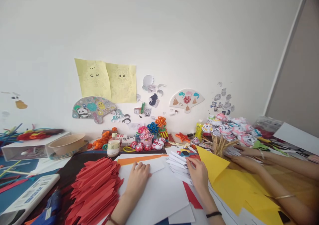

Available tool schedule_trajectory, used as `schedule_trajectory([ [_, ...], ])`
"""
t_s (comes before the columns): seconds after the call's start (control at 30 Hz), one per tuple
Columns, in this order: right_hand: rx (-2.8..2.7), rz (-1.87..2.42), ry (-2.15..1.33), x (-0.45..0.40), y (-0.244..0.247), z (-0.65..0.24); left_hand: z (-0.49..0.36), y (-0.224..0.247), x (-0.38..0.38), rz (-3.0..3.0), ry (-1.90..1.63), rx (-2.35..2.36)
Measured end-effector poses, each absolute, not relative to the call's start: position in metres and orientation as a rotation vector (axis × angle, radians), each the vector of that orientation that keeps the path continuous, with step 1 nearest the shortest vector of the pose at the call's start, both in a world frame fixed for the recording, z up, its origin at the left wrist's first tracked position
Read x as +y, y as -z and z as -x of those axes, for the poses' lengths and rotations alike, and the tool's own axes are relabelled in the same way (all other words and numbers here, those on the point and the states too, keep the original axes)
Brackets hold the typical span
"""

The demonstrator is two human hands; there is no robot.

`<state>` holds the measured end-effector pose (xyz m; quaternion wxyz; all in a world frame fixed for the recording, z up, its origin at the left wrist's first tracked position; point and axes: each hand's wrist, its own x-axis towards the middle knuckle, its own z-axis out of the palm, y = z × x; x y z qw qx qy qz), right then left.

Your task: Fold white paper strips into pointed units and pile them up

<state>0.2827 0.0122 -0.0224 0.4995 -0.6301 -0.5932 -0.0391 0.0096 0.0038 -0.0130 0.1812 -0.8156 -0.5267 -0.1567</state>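
Observation:
My left hand [139, 178], fingers curled and pressed together, bears down on a narrow folded white paper [157, 165]. That paper lies over large white sheets [156, 198], with an orange sheet [142, 159] showing behind. My right hand [198, 174] pinches the edge of a folded white paper in a loose pile [178, 167] of similar pieces. A patterned picture lies partly beneath the pile. To the left of my left hand is a tall heap of folded red paper pieces [96, 188].
At right, another person's hands [245, 158] reach beside a bunch of paper flowers [228, 132]. Yellow sheets [239, 188] lie between us. A glue bottle [113, 146] and small flower crafts [146, 135] line the wall. A blue glue gun [51, 208] and white power strip [32, 196] sit at left.

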Motion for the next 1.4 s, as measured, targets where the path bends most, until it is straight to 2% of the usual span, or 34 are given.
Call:
schedule_trajectory([
  [0.23,-1.321,1.450,0.156,0.000,0.011,-0.278,-0.006,0.006,-0.003,2.341,0.354,-1.381],
  [0.37,-1.225,1.256,0.123,-0.018,0.004,-0.262,-0.003,0.000,-0.006,2.304,0.681,-1.525],
  [0.47,-1.314,1.127,-0.173,-0.021,0.003,-0.235,0.000,-0.001,-0.006,2.251,1.119,-1.708],
  [0.6,-1.374,0.992,-0.892,0.004,-0.002,-0.184,0.005,0.000,-0.001,2.326,1.759,-1.748],
  [0.7,-1.423,0.807,-1.172,0.029,-0.003,-0.153,0.009,0.003,0.004,2.377,1.918,-1.748],
  [0.87,-1.396,0.811,-1.070,0.046,0.021,-0.145,0.007,0.004,0.002,2.332,1.627,-1.817],
  [1.03,-1.457,0.849,-1.208,0.039,0.039,-0.161,-0.001,0.004,-0.009,2.283,1.299,-1.647],
  [1.2,-1.368,0.875,-1.209,0.034,0.029,-0.169,-0.004,0.011,-0.013,2.163,0.851,-1.314],
  [1.4,-1.375,0.820,-1.269,0.023,0.014,-0.166,-0.010,0.015,-0.013,2.136,0.650,-1.266],
])
